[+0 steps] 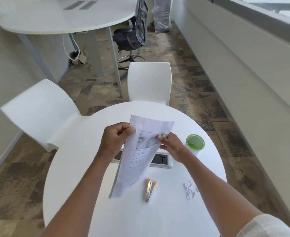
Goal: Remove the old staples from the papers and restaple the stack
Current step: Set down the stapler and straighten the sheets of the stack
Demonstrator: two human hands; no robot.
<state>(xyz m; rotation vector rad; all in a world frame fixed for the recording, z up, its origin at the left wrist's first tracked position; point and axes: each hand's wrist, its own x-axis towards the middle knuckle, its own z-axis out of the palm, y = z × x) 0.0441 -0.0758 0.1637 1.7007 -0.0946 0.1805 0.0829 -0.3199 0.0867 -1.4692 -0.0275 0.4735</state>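
A stack of printed papers [137, 161] is held up above the round white table [93, 194], tilted with its long side running toward me. My left hand [116, 139] grips its upper left edge, thumb on the front sheet. My right hand [171, 147] pinches the right edge near a printed picture. A silver stapler with orange tips [150, 189] lies on the table below the papers, closed, touching neither hand.
A green-rimmed cup [195, 142] stands at the right. Torn paper scraps [190, 190] lie near my right forearm. A socket panel [161, 160] is set into the table behind the papers. Two white chairs [150, 82] stand at the far side.
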